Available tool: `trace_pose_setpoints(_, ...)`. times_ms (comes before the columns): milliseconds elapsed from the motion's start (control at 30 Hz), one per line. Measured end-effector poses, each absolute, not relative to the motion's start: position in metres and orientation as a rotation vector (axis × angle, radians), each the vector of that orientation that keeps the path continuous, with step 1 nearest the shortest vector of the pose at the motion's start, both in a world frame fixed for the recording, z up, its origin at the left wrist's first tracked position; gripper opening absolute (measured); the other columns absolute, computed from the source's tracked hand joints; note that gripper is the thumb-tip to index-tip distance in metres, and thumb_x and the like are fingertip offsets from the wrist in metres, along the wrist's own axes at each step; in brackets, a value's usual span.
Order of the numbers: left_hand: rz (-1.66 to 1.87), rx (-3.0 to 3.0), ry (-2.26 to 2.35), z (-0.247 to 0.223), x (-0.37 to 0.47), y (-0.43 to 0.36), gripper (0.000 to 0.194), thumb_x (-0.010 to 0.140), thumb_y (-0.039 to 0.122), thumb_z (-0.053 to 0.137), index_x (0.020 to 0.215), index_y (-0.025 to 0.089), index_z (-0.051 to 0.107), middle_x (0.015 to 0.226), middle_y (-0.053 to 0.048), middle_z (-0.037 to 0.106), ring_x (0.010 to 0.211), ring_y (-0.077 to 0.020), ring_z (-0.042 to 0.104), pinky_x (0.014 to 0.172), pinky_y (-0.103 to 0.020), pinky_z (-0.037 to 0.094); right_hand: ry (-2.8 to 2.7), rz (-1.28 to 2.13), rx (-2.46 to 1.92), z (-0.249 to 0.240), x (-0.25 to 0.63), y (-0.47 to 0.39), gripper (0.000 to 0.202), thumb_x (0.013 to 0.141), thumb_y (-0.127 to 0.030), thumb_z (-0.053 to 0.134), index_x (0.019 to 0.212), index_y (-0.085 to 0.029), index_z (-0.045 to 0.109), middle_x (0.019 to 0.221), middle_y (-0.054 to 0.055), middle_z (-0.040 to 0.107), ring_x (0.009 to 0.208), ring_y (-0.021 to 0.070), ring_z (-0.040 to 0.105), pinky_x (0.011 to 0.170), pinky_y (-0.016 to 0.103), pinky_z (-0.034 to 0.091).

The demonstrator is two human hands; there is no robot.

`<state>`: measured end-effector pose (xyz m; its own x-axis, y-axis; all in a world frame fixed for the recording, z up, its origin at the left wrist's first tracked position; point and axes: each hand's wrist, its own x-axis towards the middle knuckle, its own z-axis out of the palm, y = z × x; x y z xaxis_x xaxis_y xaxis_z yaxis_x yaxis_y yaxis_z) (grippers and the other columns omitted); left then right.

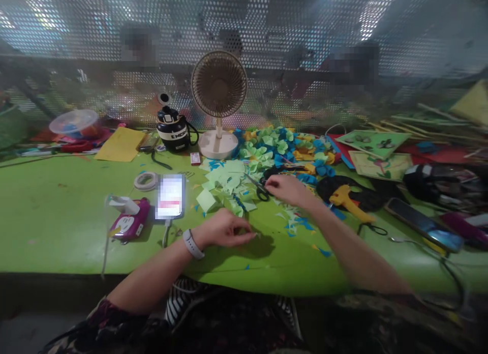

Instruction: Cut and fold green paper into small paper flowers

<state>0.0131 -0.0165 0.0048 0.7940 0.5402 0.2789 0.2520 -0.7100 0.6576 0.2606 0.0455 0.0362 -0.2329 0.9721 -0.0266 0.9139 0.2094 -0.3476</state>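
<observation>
My right hand (pixel 287 189) reaches to the middle of the green table, its curled fingertips at the handles of a pair of scissors (pixel 262 192). The blades point up and left over cut light green paper pieces (pixel 229 177). Closer to the front edge is my left hand (pixel 224 229), with a pale band on the wrist. Its thumb and fingers are pinched together, and a tiny pale bit shows at the tips, too small to name. Behind the scissors lies a heap of green, blue and yellow paper flowers (pixel 284 143).
A beige fan (pixel 219 84) and a dark bottle (pixel 172 133) stand at the back. Left of my hands lie a lit phone (pixel 170 196), a tape roll (pixel 145 181) and a purple power bank (pixel 131 222). A yellow glue gun (pixel 353 204) and another phone (pixel 423 224) lie right.
</observation>
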Motion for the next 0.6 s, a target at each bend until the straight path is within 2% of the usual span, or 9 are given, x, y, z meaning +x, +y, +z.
trace_pose_setpoints(67,0.716,2.279,0.692,0.003,0.011,-0.014,0.036,0.091,0.039,0.053,0.074,0.014,0.071,0.048,0.001,0.053,0.042,-0.0059,0.037,0.044,-0.021,0.027,-2.339,0.201,-1.93,0.021,0.248,0.04,0.019,0.087,-0.03,0.052,0.093,-0.019,0.066,0.102,0.01,0.069,0.085,0.0213,0.064,0.065,0.027,0.039)
trace_pose_setpoints(133,0.806,2.167,0.787,0.002,0.01,-0.01,0.038,0.091,0.043,0.052,0.072,0.013,0.069,0.048,0.001,0.052,0.043,-0.0061,0.035,0.043,-0.021,0.025,-2.35,0.099,-2.029,0.011,0.241,0.038,0.023,0.088,-0.032,0.051,0.101,-0.019,0.064,0.11,0.011,0.065,0.085,0.022,0.064,0.062,0.027,0.037)
trace_pose_setpoints(333,0.976,1.859,0.949,0.002,0.006,0.003,0.044,0.083,0.053,0.06,0.067,0.013,0.065,0.048,0.002,0.05,0.041,-0.0058,0.04,0.04,-0.018,0.028,-2.403,0.203,-2.018,0.012,0.239,0.038,0.026,0.08,-0.031,0.058,0.103,-0.019,0.06,0.109,0.011,0.067,0.094,0.0254,0.064,0.064,0.028,0.039)
trace_pose_setpoints(500,1.137,1.508,1.052,0.018,-0.001,0.011,0.044,0.078,0.057,0.066,0.073,0.013,0.067,0.041,0.005,0.049,0.033,-0.0061,0.042,0.035,-0.018,0.032,-2.51,0.214,-2.116,0.028,0.242,0.026,0.04,0.077,-0.029,0.064,0.112,-0.012,0.059,0.114,0.021,0.067,0.101,0.0342,0.065,0.069,0.033,0.044)
trace_pose_setpoints(600,1.252,1.443,1.051,0.03,-0.006,0.017,0.042,0.077,0.055,0.068,0.072,0.014,0.068,0.04,0.006,0.047,0.031,-0.0041,0.039,0.035,-0.017,0.029,-2.572,0.24,-2.143,0.033,0.246,0.024,0.039,0.076,-0.031,0.064,0.11,-0.011,0.063,0.113,0.023,0.068,0.102,0.0365,0.065,0.07,0.035,0.045)
